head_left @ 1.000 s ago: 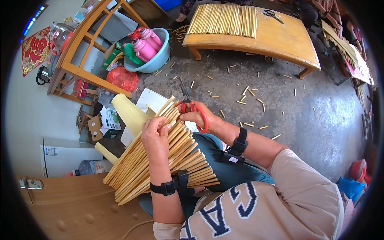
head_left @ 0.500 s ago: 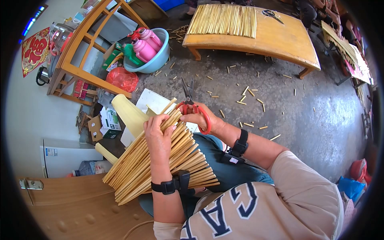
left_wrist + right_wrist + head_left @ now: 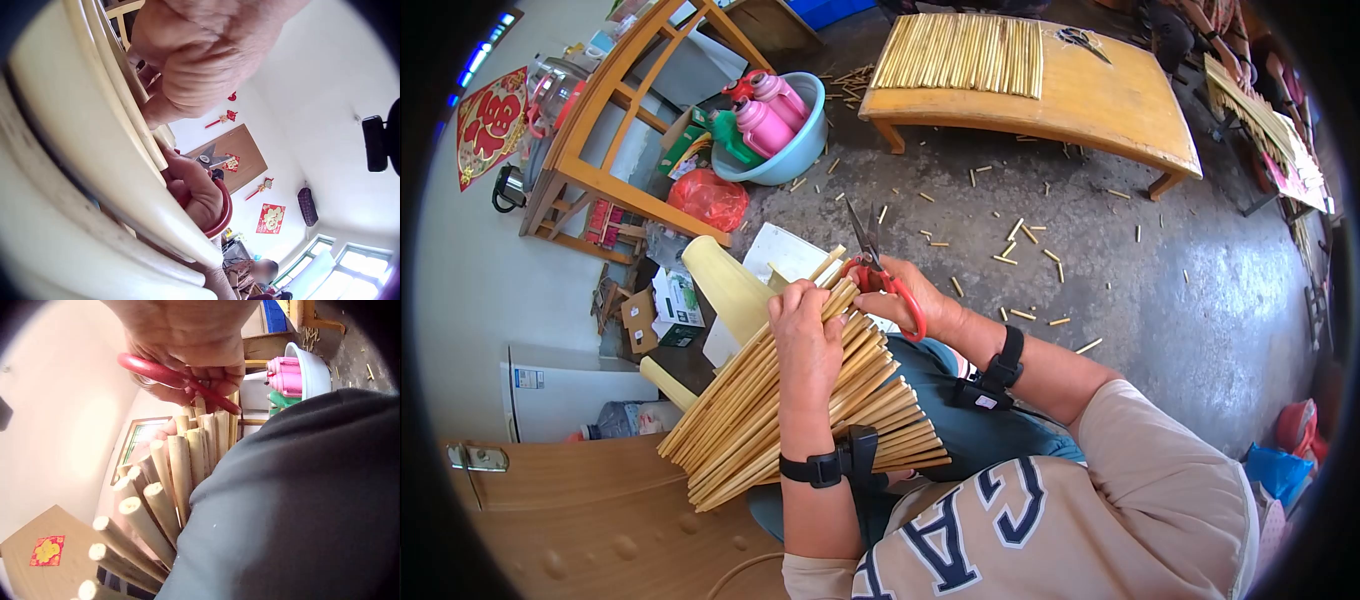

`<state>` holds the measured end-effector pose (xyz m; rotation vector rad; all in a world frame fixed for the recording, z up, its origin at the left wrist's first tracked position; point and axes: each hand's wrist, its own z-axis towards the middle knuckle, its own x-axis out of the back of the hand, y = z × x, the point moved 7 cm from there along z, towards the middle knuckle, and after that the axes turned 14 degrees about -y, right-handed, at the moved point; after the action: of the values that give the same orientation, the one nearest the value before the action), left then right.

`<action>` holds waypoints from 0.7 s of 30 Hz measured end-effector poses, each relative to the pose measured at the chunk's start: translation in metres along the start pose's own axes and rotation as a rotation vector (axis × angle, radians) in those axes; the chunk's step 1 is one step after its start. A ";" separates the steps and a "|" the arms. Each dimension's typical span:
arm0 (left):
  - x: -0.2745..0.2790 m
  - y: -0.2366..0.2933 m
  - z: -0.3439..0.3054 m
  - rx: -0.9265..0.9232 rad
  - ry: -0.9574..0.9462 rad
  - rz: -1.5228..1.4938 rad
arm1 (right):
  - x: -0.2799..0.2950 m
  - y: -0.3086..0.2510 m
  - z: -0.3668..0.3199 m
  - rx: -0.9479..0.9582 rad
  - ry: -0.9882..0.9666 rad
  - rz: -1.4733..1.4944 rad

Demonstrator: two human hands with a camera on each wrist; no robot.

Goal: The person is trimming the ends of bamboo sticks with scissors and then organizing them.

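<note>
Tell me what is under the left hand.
The left hand grips a fanned bundle of sticks. The stretch of sticks directly beneath its palm is covered and cannot be seen.

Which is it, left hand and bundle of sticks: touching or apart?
Touching. In the head view, the left hand grips the bundle of sticks near its upper end, no gap showing.

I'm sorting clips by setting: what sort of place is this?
Likely a household room doubling as a workshop: the left hand holds sticks, cut pieces litter the floor, and flasks sit in a basin.
</note>
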<state>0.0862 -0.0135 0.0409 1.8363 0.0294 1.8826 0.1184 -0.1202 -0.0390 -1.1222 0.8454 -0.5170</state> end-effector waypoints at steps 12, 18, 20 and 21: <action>0.010 -0.033 0.004 0.128 0.026 -0.238 | 0.001 -0.021 -0.038 -0.258 0.131 -0.821; 0.009 -0.029 0.005 0.141 0.009 -0.282 | -0.008 -0.010 -0.040 -0.400 -0.018 -0.855; 0.009 -0.028 0.005 0.132 0.014 -0.273 | -0.008 -0.007 -0.037 -0.384 -0.027 -0.846; 0.009 -0.028 0.005 0.126 0.014 -0.266 | -0.008 -0.006 -0.036 -0.385 -0.027 -0.846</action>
<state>0.1010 0.0122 0.0393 1.7993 0.3865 1.7407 0.0850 -0.1374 -0.0371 -1.8429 0.4154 -1.0564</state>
